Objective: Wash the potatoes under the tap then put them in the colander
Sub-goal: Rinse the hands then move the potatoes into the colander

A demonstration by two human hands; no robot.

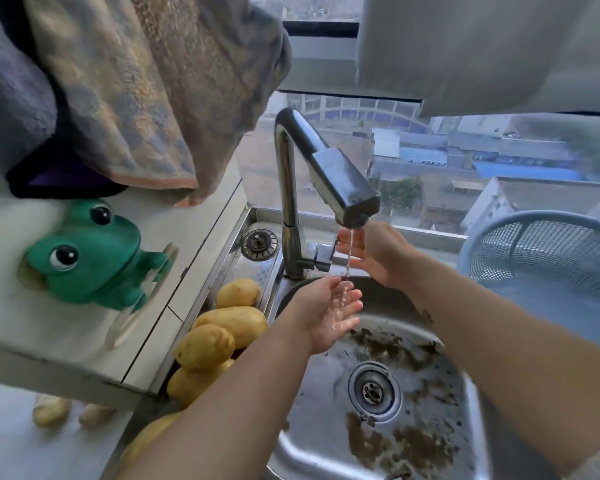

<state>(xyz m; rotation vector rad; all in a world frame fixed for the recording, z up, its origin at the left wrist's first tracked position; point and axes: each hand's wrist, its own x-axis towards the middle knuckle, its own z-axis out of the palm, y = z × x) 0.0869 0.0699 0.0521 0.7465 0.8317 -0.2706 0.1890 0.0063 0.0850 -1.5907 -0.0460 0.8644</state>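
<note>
There, my left hand (328, 313) lay palm-up under the tap (329, 174), fingers (350, 305) spread; my right hand (373, 252) hung above, fingers loosely cupped, empty. Yellow potatoes (222, 332) sat piled beside the sink (329, 382).

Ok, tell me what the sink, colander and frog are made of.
Sink: likely stainless steel, shiny with bright reflections.
Colander: looks like pale blue plastic, with moulded mesh and a smooth rim.
Frog: probably rubber or soft plastic, smooth green surface; cannot tell which.
</note>
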